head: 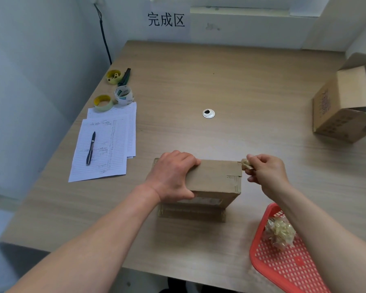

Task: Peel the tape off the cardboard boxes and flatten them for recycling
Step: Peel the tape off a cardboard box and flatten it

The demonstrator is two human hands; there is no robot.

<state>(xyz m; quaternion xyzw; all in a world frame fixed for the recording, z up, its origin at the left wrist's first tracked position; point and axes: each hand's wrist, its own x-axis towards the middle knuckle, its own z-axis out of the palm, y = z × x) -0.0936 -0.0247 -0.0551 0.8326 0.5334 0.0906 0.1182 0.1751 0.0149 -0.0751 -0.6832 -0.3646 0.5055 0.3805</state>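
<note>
A small brown cardboard box (pixel 213 180) stands near the front middle of the table. My left hand (pixel 171 176) lies flat over its top left part, fingers curled over the far edge and thumb on the near side, holding it down. My right hand (pixel 266 172) is just off the box's far right corner, fingers pinched on a crumpled strip of clear tape (pixel 246 163) that still touches that corner. Torn marks run along the box's right edge. A second, larger cardboard box (pixel 342 106) with an open flap sits at the far right.
A red mesh basket (pixel 283 261) holding a wad of peeled tape (pixel 280 231) sits at the front right. On the left lie lined papers (pixel 106 149) with a pen (pixel 90 148), and tape rolls (pixel 124 95) behind them. A metal cable grommet (pixel 208 113) marks the table's middle.
</note>
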